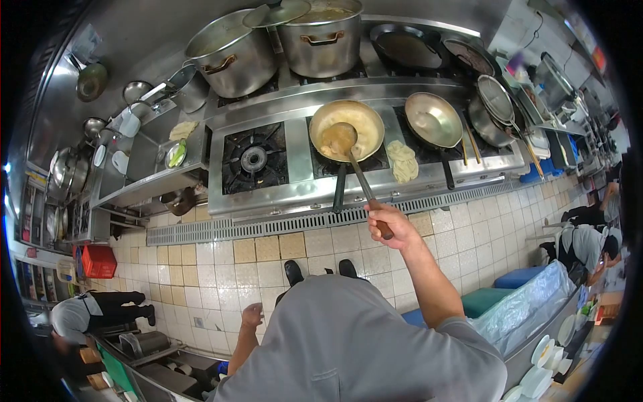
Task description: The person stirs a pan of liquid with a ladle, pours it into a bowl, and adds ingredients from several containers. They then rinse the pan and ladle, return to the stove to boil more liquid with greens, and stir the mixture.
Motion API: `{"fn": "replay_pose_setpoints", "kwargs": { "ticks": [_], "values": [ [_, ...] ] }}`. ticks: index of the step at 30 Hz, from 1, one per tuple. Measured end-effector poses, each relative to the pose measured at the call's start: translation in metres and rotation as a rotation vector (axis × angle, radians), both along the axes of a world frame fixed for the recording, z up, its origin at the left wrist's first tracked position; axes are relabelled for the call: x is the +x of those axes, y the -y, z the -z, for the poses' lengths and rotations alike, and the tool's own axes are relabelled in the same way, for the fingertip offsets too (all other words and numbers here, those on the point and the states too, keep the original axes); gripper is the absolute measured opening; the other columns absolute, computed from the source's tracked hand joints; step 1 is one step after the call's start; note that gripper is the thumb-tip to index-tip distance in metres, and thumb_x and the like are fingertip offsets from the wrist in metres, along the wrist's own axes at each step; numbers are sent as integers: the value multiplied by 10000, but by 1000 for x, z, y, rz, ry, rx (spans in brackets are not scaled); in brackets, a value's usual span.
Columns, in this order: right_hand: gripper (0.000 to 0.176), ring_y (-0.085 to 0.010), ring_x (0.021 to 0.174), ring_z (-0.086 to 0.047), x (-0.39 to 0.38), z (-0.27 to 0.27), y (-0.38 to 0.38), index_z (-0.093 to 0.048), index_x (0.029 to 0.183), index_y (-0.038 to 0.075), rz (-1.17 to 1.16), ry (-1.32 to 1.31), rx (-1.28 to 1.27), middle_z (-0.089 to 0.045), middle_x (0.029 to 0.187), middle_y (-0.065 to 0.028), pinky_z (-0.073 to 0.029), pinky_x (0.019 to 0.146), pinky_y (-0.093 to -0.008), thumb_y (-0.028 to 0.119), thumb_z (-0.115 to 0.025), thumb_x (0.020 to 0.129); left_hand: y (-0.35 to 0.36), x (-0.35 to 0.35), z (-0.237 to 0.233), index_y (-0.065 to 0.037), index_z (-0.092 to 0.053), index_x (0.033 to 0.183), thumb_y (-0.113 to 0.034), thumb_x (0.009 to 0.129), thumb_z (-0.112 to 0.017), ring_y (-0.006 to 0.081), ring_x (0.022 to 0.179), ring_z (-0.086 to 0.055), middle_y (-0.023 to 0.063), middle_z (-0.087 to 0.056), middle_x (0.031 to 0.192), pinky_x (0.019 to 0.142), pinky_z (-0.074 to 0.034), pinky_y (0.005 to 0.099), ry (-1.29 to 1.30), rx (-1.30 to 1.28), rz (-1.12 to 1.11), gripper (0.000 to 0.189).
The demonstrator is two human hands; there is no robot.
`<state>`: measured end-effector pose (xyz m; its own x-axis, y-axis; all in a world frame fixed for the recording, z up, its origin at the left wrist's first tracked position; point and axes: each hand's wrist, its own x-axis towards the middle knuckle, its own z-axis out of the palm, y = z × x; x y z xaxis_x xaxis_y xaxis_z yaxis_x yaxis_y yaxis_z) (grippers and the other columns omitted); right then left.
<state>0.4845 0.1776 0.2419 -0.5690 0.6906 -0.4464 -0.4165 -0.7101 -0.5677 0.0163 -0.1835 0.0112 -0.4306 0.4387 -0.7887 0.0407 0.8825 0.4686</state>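
Note:
My right hand (392, 226) is wrapped around the wooden end of a long-handled ladle (362, 179). The bowl of the ladle sits in a frying pan (380, 127) on the stove, among a creamy, yellowish sauce with some lumps. The dark handle of this pan points toward me, and no hand is on it. My left hand (252, 315) hangs low beside my body, away from the stove, its fingers loosely bent and apart with nothing seen in them. A crumpled cloth (402, 161) lies on the stove's steel surface, right of the pan.
A second frying pan (434, 119) rests to the right, near a sauce pot (490, 127) with a strainer (495, 98). Large stockpots (234, 60) stand behind. An unoccupied burner (254, 159) is at left. A floor grate (268, 226) runs along the stove. Other people are at both sides.

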Motion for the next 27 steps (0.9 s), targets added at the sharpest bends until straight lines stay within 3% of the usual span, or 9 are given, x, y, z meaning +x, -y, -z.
{"fn": "replay_pose_setpoints", "kwargs": {
  "ticks": [5, 8, 15, 27],
  "values": [
    [232, -140, 539, -547, 0, 5, 1, -521, 1138, 46, 0, -35, -4, -560, 739, -25, -409, 455, -274, 104, -604, 929, 2, -2, 4, -61, -623, 1260, -354, 945, -607, 250, 828, -677, 87, -651, 1031, 634, -558, 397, -9, -5, 1, 430],
    [279, -127, 554, -507, -2, 0, 3, -518, 1176, 48, 7, 15, 3, -529, 727, -15, -360, 471, -268, 97, -617, 921, 3, -1, 0, -63, -630, 1247, -345, 945, -607, 249, 822, -676, 88, -648, 1021, 623, -552, 396, 1, 0, 20, 413],
    [288, -127, 555, -503, -1, 3, 0, -518, 1183, 31, 44, -38, -16, -530, 736, -20, -361, 469, -266, 96, -616, 920, 7, 3, -4, -70, -637, 1231, -344, 945, -607, 245, 805, -674, 87, -647, 1014, 616, -546, 395, -1, 8, -17, 398],
    [322, -136, 537, -508, 3, 10, -11, -507, 1192, 9, 54, 237, 116, -546, 753, -36, -406, 440, -287, 59, -609, 890, 5, -1, 0, -83, -632, 1239, -348, 953, -609, 252, 823, -676, 93, -654, 1052, 649, -553, 408, -10, -26, -4, 391]
  ]
}}
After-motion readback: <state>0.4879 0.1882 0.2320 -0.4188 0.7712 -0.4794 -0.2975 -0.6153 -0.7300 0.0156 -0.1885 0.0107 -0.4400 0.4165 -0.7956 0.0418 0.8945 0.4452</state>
